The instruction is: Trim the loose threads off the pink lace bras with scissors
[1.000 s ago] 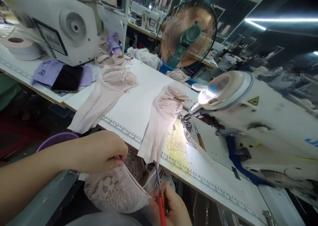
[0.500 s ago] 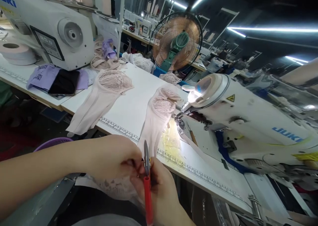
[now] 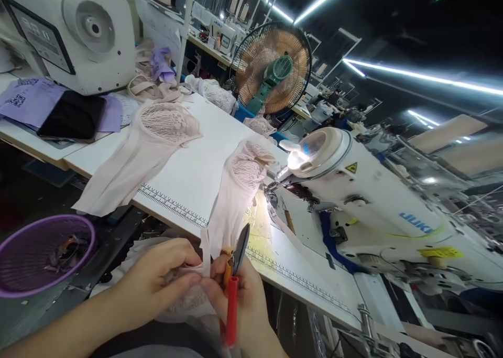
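Observation:
My left hand (image 3: 161, 282) is closed, thumb and fingers pinching the edge of a pale pink lace bra piece (image 3: 188, 300) above my lap. A narrow pale strip (image 3: 205, 252) stands up from that edge between my hands. My right hand (image 3: 251, 300) is closed round red-handled scissors (image 3: 232, 308), dark blade pointing up and away. Its thumb and fingertip also meet the fabric beside my left fingertips. Just beyond, a lace bra cup with its long wing (image 3: 236, 195) lies on the white table, close to the sewing machine's needle area. Another such bra piece (image 3: 145, 145) drapes over the table edge.
The lit sewing machine (image 3: 353, 190) stands at right, another machine (image 3: 90, 38) at upper left. A phone (image 3: 73, 116) lies on purple packets. A purple basket (image 3: 47, 284) with scraps is at lower left. A fan (image 3: 271, 69) stands behind the table (image 3: 212, 132).
My left hand has turned and moved left and down, now showing its pinch on the fabric. A pale strip has come up between the hands. The view has shifted, bringing the purple basket into sight.

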`<act>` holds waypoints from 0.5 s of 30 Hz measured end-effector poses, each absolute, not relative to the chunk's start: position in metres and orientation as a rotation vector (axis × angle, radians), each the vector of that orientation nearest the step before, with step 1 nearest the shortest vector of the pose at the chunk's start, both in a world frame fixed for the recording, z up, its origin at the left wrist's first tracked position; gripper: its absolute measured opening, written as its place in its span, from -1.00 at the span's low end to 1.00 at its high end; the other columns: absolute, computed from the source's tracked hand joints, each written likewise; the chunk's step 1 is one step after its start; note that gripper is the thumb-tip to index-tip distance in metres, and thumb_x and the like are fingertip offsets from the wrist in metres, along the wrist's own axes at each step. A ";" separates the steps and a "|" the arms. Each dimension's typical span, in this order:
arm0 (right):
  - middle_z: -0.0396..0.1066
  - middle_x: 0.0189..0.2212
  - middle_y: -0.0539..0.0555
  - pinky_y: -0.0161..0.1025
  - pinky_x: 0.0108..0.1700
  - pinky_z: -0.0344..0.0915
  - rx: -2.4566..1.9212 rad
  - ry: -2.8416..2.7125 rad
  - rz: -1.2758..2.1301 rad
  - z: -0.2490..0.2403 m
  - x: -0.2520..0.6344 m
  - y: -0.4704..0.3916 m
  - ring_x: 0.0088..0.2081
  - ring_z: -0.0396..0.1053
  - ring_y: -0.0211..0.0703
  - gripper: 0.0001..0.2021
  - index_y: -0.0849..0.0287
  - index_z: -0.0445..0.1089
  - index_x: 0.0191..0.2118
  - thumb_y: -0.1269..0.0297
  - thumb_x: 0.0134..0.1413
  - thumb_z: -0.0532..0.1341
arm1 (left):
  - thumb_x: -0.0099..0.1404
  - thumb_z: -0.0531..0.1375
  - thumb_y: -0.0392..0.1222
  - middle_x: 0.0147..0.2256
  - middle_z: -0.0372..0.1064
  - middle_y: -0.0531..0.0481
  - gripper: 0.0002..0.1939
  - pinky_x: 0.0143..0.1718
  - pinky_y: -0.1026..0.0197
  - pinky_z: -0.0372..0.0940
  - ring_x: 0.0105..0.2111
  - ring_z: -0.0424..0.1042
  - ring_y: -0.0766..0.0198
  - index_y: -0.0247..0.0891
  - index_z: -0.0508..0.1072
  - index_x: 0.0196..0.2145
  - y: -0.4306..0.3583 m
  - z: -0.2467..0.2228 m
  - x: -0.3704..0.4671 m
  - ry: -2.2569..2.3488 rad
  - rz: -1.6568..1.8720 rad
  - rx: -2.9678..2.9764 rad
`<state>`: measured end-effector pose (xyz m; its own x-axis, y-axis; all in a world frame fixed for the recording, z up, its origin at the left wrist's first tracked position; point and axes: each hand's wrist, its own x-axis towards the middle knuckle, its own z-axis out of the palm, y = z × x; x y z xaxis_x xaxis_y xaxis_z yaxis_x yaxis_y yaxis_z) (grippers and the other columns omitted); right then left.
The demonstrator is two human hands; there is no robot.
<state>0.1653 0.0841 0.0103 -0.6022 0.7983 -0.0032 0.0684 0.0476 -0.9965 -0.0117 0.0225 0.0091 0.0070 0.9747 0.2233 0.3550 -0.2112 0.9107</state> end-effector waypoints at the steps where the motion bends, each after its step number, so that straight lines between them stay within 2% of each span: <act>1: 0.23 -0.48 -0.10 -0.35 -0.44 0.10 -0.889 -1.733 1.623 0.010 0.166 0.084 -0.49 0.13 -0.32 -0.80 0.13 0.25 -0.37 0.40 -0.04 0.32 | 0.33 0.04 -0.22 -0.43 0.36 0.03 -0.80 -0.37 0.30 0.25 -0.41 0.38 0.28 -0.22 0.45 -0.36 0.024 0.006 -0.009 1.368 1.237 1.601; 6: 0.25 -0.50 -0.09 -0.34 -0.46 0.10 -1.001 -1.735 1.675 0.014 0.168 0.090 -0.51 0.14 -0.31 -0.80 0.13 0.27 -0.39 0.36 -0.08 0.35 | 0.32 0.05 -0.19 -0.48 0.29 0.07 -0.77 -0.43 0.29 0.17 -0.45 0.30 0.30 -0.23 0.40 -0.45 0.028 -0.002 -0.002 1.316 1.269 1.411; 10: 0.34 -0.46 -0.06 -0.33 -0.48 0.11 -0.960 -1.711 1.700 0.027 0.167 0.100 -0.53 0.14 -0.31 -0.79 0.12 0.29 -0.36 0.32 -0.08 0.35 | 0.25 0.08 -0.17 -0.53 0.22 0.10 -0.76 -0.47 0.28 0.12 -0.50 0.25 0.32 -0.24 0.33 -0.55 0.032 0.000 0.004 1.258 1.287 1.273; 15: 0.35 -0.45 -0.05 -0.32 -0.46 0.18 -0.837 -1.723 1.671 0.038 0.163 0.112 -0.49 0.22 -0.28 -0.82 0.11 0.28 -0.38 0.39 -0.08 0.31 | 0.21 0.10 -0.13 -0.55 0.19 0.12 -0.77 -0.49 0.29 0.11 -0.52 0.21 0.33 -0.24 0.31 -0.56 0.038 0.004 0.011 1.233 1.249 1.156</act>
<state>0.1634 0.1118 0.0383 -0.6273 0.7786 -0.0128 0.0366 0.0130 -0.9992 0.0110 0.0385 0.0035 -0.0508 0.9986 -0.0132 -0.0259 0.0119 0.9996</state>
